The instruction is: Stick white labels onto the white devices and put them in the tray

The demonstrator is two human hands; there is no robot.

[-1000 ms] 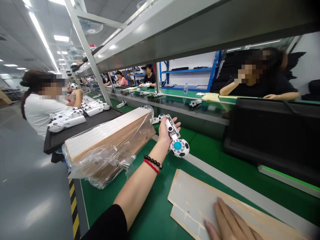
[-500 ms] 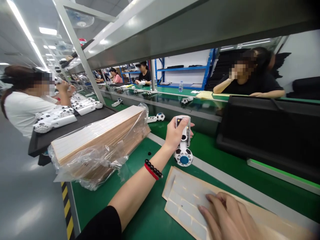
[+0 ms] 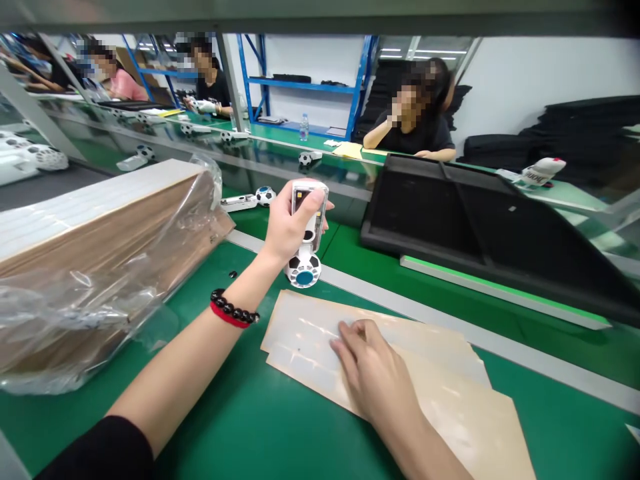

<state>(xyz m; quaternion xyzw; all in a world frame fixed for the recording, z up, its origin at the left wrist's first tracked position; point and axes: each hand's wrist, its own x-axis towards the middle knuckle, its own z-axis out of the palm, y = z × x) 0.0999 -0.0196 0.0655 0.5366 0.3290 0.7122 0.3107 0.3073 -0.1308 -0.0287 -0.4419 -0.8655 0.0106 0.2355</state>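
Note:
My left hand [image 3: 293, 223] is wrapped round the handle of a small white handheld fan [image 3: 303, 267], thumb over the clear-covered handle. Its head, patterned like a football with a blue centre, points down. My right hand [image 3: 377, 367] is low over the overlapping sticker sheets [image 3: 305, 333], which have a pale top and tan backing. The bent thumb and forefinger are pinched close together at the sticker rows. Whether a sticker edge is lifted between the fingertips cannot be made out.
Left, a thick sheet stack [image 3: 100, 213] lies in torn clear plastic. Another football fan [image 3: 265, 195] lies beyond my left hand. A black tray [image 3: 425, 207] stands right, over a green-topped white strip [image 3: 500, 293]. A co-worker [image 3: 415, 120] sits across the line.
My view has swung right, so the stack and benches shift left and more of the black tray shows. The left hand still holds the fan; the right hand stays at the sheets.

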